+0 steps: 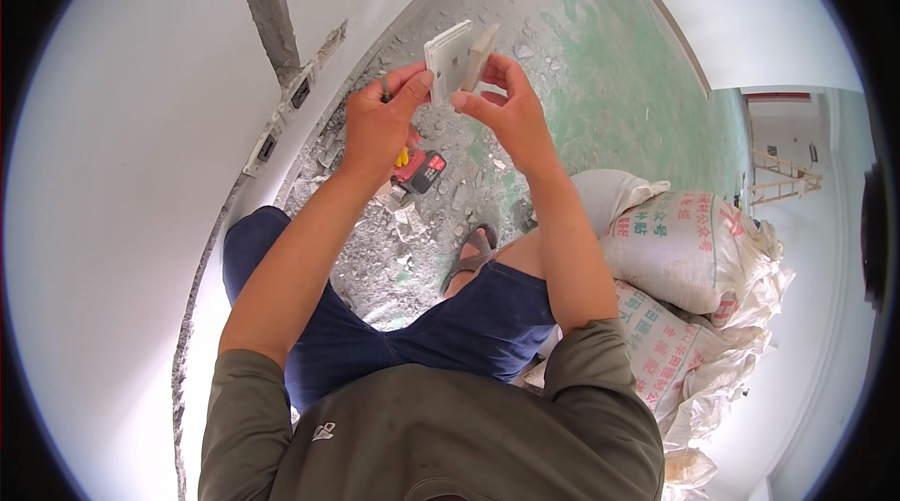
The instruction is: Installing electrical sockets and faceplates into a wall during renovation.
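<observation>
Rubble (386,253), red tool (427,169) beneath, sacks (661,257) rightward; left grip (377,129), right grip (518,129) clasp pale plates (447,59).

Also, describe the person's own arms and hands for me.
The left sleeve and right sleeve are short and dark olive-grey, ending near the elbows with bare forearms below. The left hand and right hand are ungloved; a dark band, apparently a ring, circles one left finger.
</observation>
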The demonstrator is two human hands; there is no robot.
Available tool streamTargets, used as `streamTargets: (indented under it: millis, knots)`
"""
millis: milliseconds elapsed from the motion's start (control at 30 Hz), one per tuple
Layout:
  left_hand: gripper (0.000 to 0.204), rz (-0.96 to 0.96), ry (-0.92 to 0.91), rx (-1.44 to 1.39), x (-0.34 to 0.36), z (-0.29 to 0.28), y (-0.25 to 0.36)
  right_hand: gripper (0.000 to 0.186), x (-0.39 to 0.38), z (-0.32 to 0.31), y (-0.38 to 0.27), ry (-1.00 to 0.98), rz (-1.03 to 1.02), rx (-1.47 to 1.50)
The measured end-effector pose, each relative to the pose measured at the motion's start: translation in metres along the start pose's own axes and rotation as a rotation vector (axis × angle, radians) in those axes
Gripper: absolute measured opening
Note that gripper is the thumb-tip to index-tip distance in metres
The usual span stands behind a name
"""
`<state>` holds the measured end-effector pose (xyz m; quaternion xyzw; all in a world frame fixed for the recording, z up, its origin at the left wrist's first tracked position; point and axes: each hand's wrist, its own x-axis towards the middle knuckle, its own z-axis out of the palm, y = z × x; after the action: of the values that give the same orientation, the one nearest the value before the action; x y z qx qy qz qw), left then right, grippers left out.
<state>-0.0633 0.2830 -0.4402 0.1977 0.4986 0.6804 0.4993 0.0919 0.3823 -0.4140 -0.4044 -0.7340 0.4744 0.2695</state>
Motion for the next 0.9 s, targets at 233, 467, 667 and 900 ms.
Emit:
streamTargets:
  millis: [233,467,667,900]
  knots:
    - [0.03,0.131,0.087,-0.075,0.01,-0.01,0.004,0.092,-0.003,-0.039,-0.018,-0.293,0.026,0.62]
    - [0.03,0.176,0.08,-0.13,0.009,-0.007,0.006,0.108,0.0,-0.054,0.0,-0.45,-0.025,0.761]
    - [0.029,0.188,0.046,-0.07,0.006,-0.007,0.004,0.11,0.0,-0.051,-0.003,-0.455,0.001,0.703]
    - [0.029,0.192,0.026,0.045,-0.001,-0.003,0.008,0.095,-0.003,-0.041,-0.012,-0.289,0.061,0.386]
